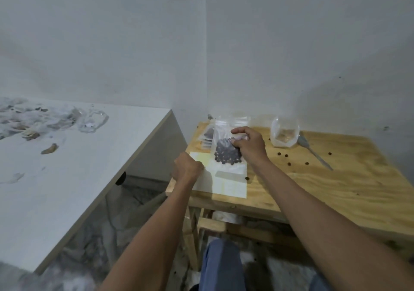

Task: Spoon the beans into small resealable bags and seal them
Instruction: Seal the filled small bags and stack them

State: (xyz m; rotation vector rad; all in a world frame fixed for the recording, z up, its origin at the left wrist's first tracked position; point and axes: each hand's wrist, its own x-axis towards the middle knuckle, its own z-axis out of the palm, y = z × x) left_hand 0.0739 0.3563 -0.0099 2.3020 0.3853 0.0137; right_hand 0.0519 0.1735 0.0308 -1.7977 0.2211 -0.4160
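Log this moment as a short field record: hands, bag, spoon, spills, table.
right hand: right hand grips the small clear bag by its side, holding it upright
bag contents: dark beans fill the lower part; whether the top is sealed cannot be told
left hand: left hand curled, resting at the left edge of the white sheet; what it holds is hidden
spoon: spoon lies on the wooden table, untouched
supply: open plastic bag beside the spoon
spills: loose beans scattered on the table
finished stack: flat bags behind the held bag
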